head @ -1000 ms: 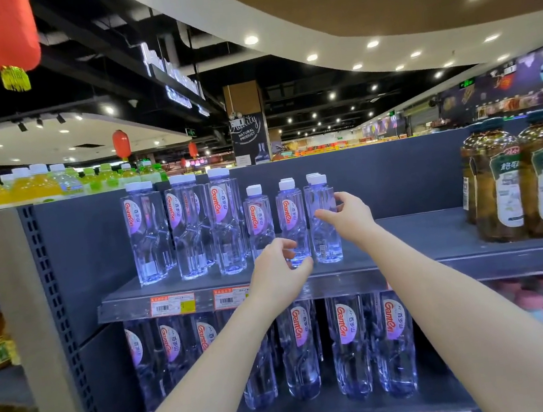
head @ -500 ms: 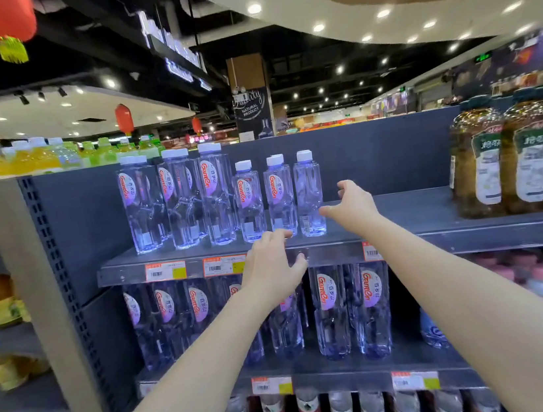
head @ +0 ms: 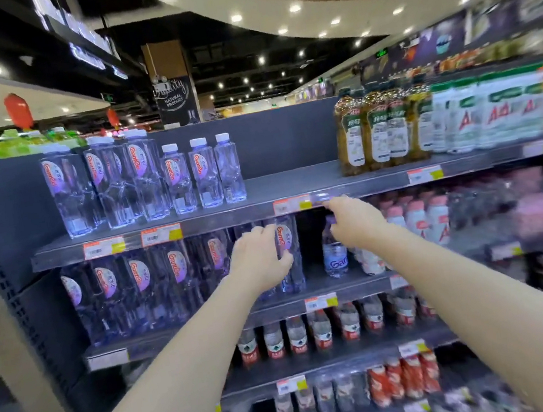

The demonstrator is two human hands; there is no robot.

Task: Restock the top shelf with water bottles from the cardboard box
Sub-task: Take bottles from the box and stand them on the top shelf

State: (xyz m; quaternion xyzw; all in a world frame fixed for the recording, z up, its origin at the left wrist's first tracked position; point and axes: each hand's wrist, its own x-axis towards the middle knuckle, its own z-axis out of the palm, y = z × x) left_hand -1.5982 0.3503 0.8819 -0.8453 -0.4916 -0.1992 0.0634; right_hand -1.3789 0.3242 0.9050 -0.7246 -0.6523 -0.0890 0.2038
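The grey top shelf [head: 294, 182] carries tall clear water bottles [head: 108, 185] at its left and three small white-capped water bottles [head: 204, 175] beside them. Both hands are empty and hang below that shelf. My left hand [head: 260, 259] has its fingers spread in front of the second shelf's tall bottles [head: 286, 248]. My right hand [head: 355, 222] reaches forward with loose fingers just under the shelf's front edge, near a small bottle [head: 334, 256]. No cardboard box is in view.
Brown tea bottles [head: 378, 133] and white-labelled bottles [head: 493, 114] fill the top shelf's right side, leaving a bare stretch in the middle. Red-labelled bottles [head: 297, 337] line the lower shelves. Price tags [head: 292, 204] run along the shelf edges. The picture is blurred at right.
Both hands have dropped from the small bottles on the top shelf to below its front edge. The camera has tilted down and swung right, showing more lower shelves.
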